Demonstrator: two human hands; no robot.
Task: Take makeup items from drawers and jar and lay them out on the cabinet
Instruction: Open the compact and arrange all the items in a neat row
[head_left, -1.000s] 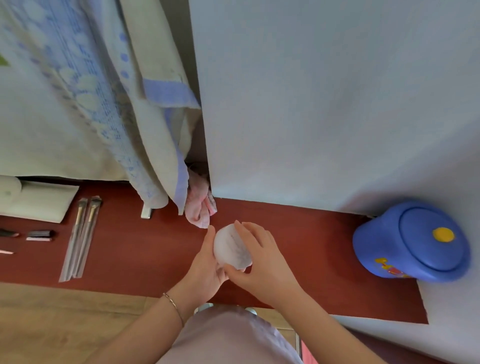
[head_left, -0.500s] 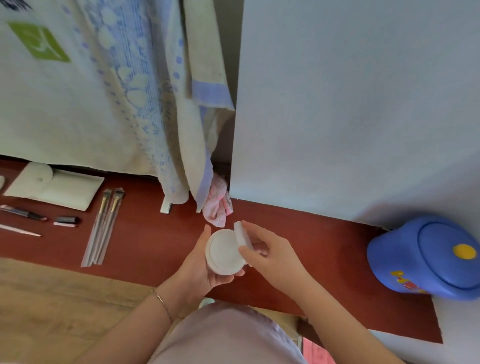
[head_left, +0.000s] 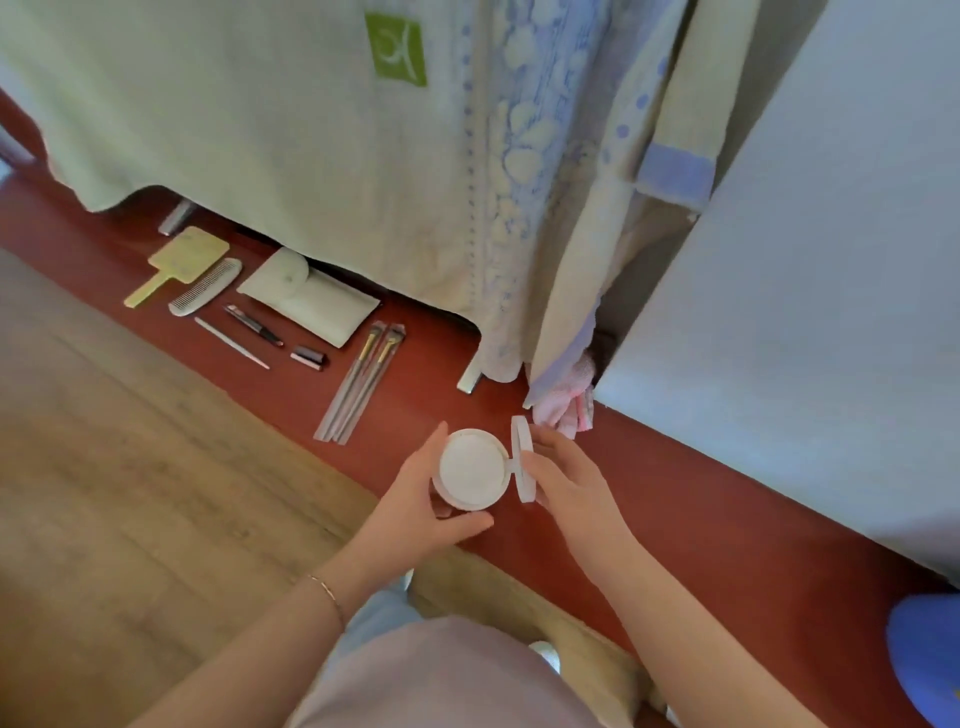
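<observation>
Both hands are on one white compact (head_left: 474, 469), held just above the cabinet's (head_left: 675, 499) front edge, roughly mid-length. Left hand (head_left: 415, 501) cups the base, fingers curled round its far and left rim, thumb under its near side. Right hand (head_left: 569, 480) holds the flipped-up lid (head_left: 522, 457), fingers pressed on its outer face; lid stands about upright on a hinge at the base's right side. Pad face points up toward the camera. Laid-out row sits to the left along the cabinet: brushes (head_left: 361, 384) nearest, then a small tube (head_left: 307, 357), pen-like liner (head_left: 253, 325), thin stick (head_left: 231, 343), white pouch (head_left: 311, 304), comb (head_left: 205, 287), mirror (head_left: 176, 265) toward the far left end. Key relation: free red surface lies between the brushes and the compact, directly left of the grip, so the left hand is nearer the likely drop spot; brushes' long axis runs front to back. Likely next: shut the lid or set it down open there. Blue jar (head_left: 924, 660) sits at the right end, well apart. Towels (head_left: 311, 130) hang over the back edge.
</observation>
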